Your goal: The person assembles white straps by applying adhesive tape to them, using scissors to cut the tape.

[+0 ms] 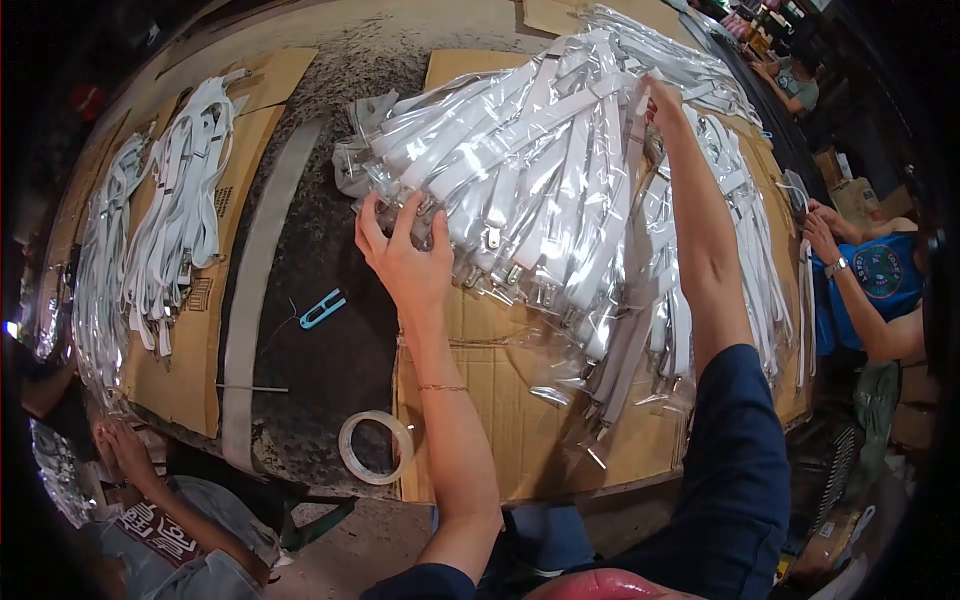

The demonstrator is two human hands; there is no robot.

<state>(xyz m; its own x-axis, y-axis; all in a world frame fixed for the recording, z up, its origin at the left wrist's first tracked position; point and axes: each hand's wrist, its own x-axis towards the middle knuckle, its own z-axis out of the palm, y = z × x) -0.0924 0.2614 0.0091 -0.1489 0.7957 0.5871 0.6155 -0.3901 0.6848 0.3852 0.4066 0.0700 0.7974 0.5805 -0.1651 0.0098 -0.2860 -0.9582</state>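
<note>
Two hands worked a heap of bagged white straps (560,170) on the worktop (310,250): left hand (405,255) spread against its near-left edge, right hand (662,100) pinching a far strap.

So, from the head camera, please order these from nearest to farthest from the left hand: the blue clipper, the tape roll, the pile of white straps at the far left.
From the left hand:
1. Blue clipper, lower left of it.
2. Tape roll, below, by the table edge.
3. White straps, on cardboard at the far left.
</note>
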